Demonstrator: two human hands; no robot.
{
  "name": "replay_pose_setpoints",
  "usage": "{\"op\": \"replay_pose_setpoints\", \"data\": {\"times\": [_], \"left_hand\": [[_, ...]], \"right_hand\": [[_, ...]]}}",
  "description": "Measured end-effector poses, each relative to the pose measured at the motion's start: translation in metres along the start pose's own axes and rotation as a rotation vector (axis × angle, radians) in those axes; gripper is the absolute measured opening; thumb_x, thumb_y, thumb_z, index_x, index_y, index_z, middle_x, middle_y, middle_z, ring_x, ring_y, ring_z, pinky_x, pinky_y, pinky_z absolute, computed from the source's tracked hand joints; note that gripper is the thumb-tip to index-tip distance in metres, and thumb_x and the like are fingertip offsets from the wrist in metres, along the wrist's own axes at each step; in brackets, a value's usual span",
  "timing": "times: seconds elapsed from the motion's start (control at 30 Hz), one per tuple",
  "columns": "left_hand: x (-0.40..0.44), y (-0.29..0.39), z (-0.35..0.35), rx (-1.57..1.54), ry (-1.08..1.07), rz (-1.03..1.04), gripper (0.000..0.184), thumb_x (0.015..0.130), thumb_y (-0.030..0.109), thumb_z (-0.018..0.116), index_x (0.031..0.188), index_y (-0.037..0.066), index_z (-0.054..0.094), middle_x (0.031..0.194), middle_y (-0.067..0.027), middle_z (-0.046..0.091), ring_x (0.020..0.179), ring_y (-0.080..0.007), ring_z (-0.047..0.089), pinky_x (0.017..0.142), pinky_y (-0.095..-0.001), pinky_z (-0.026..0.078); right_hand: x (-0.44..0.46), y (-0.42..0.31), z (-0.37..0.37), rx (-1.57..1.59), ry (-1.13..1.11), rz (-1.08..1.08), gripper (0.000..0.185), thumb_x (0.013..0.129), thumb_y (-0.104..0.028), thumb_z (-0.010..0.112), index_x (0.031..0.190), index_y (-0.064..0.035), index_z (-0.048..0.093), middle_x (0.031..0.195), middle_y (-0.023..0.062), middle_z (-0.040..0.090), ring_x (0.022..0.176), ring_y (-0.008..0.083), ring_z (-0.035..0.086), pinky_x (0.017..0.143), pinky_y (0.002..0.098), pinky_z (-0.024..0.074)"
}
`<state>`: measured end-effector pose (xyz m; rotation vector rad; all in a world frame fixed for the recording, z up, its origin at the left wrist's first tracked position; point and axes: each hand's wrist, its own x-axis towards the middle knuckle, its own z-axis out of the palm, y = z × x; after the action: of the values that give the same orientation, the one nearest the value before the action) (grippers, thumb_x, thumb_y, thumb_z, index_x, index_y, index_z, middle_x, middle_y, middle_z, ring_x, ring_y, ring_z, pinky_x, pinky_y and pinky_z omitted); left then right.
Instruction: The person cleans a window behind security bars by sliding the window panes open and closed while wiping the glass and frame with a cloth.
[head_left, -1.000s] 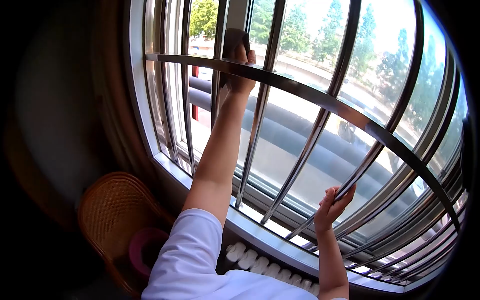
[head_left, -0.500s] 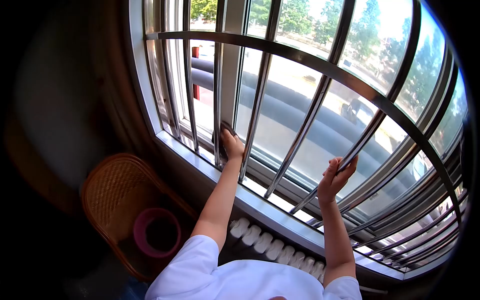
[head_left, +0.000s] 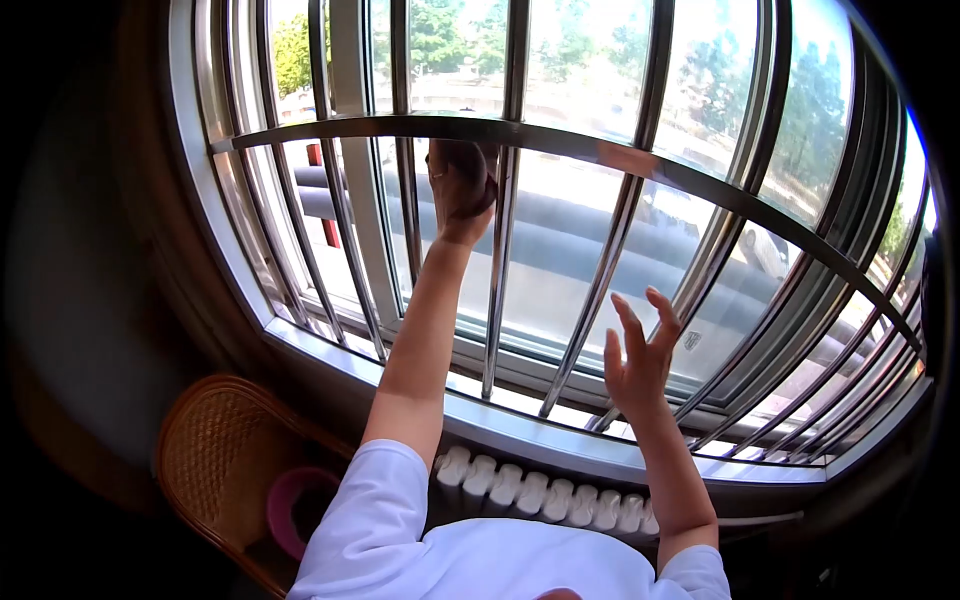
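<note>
My left hand [head_left: 458,212] reaches between two upright metal bars, just under the curved cross rail [head_left: 400,126]. It is closed on a dark cloth [head_left: 468,168], which lies against or very near the window glass [head_left: 560,250]; contact cannot be made out. Part of the cloth is hidden behind the hand. Lower on the right, my right hand [head_left: 642,365] is raised in front of the bars with its fingers apart and nothing in them. The closest bar [head_left: 605,285] runs just to its left.
Below the bars runs a pale sill [head_left: 540,428], with a white radiator [head_left: 530,492] under it. A wicker chair [head_left: 215,435] at lower left bears a pink bucket [head_left: 283,515]. Grey pipes [head_left: 590,225] and trees show outside.
My left hand has moved up from the low window frame to just under the cross rail, still with the cloth. My right hand has let go of a bar and spread its fingers. The view has shifted.
</note>
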<state>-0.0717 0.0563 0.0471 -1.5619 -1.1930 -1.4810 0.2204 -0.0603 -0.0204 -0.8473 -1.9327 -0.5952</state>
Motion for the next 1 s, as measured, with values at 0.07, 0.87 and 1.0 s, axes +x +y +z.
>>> {"op": "replay_pose_setpoints", "data": {"times": [0.07, 0.87, 1.0], "left_hand": [[0.007, 0.018, 0.005, -0.776, -0.070, -0.182, 0.033, 0.080, 0.011, 0.065, 0.111, 0.005, 0.056, 0.106, -0.0158, 0.057, 0.111, -0.0374, 0.051, 0.094, -0.0516, 0.039], [-0.233, -0.025, 0.041, 0.076, 0.094, -0.761, 0.069, 0.099, 0.048, 0.036, 0.136, -0.010, 0.031, 0.131, -0.0348, 0.040, 0.124, -0.0483, 0.038, 0.107, -0.0474, 0.028], [-0.297, 0.000, 0.011, 0.039, -0.410, -0.314, 0.062, 0.094, 0.029, 0.054, 0.138, -0.007, 0.031, 0.135, -0.0320, 0.032, 0.127, -0.0542, 0.027, 0.107, -0.0588, 0.023]], "right_hand": [[-0.015, 0.027, -0.013, 0.014, 0.149, -0.009, 0.036, 0.083, -0.003, 0.060, 0.117, -0.0145, 0.063, 0.128, 0.0139, 0.036, 0.125, 0.0312, 0.039, 0.103, 0.0431, 0.0361], [-0.045, 0.098, 0.054, 0.307, 0.302, 0.089, 0.054, 0.101, -0.019, 0.040, 0.147, -0.0001, 0.020, 0.123, 0.0191, 0.050, 0.112, 0.0275, 0.050, 0.100, 0.0421, 0.0380], [-0.051, 0.099, 0.057, 0.410, 0.321, 0.075, 0.054, 0.101, -0.020, 0.040, 0.148, -0.0014, 0.020, 0.120, 0.0178, 0.051, 0.107, 0.0238, 0.053, 0.096, 0.0399, 0.0411]]}}
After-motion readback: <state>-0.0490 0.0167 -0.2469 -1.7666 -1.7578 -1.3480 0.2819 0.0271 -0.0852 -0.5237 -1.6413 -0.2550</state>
